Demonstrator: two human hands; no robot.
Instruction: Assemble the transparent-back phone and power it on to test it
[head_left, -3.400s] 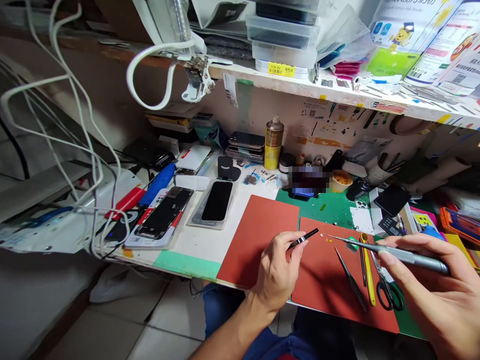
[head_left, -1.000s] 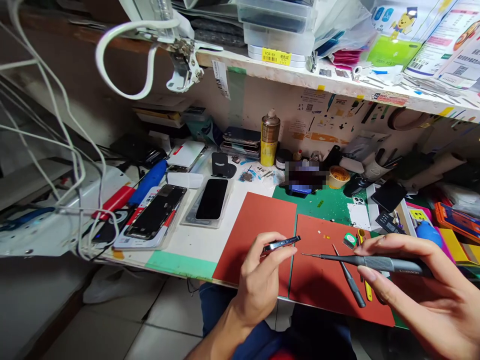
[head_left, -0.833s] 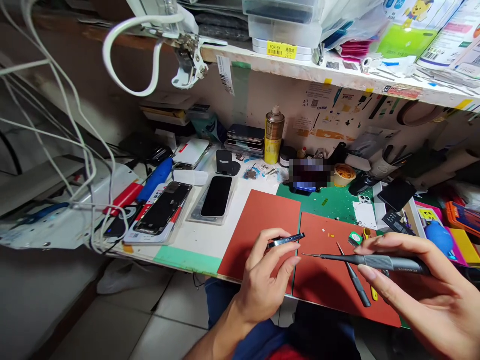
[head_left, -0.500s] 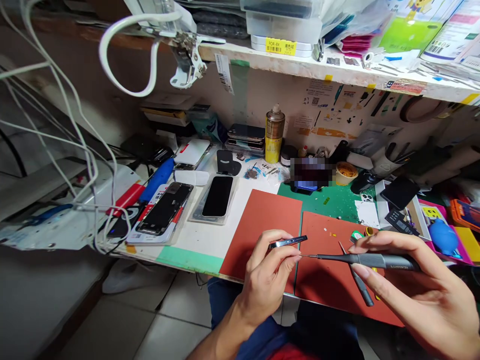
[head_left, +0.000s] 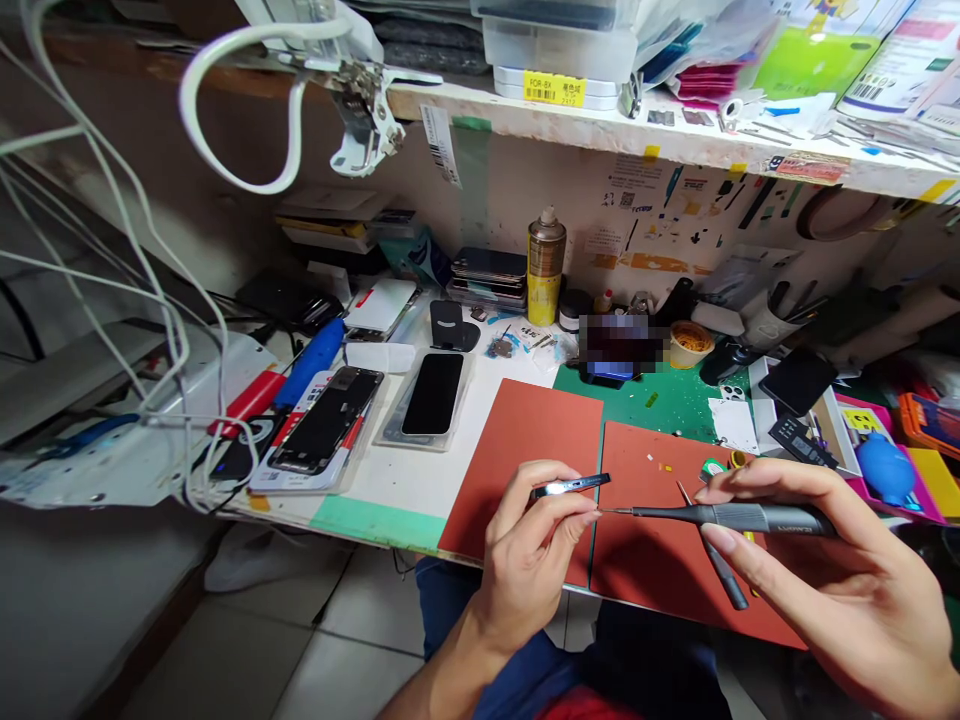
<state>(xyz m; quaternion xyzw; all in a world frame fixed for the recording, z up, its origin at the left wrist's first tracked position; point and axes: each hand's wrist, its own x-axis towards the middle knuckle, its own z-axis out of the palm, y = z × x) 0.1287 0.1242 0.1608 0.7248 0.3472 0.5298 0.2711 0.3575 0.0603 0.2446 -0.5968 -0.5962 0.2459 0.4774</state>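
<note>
Over the red mat (head_left: 525, 430), the left hand (head_left: 529, 555) pinches the phone (head_left: 576, 486), the right hand (head_left: 874, 580) the driver (head_left: 757, 517), its tip (head_left: 616, 511) by the left thumb, seemingly being readied, which calls for steady aim next.

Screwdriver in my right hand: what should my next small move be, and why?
Probably ease the screwdriver tip off the fingertips of the left hand, using the right hand. The tip appears to meet those fingertips, just below the edge of the slim dark device. Whether they pinch anything is too small to tell.
</note>
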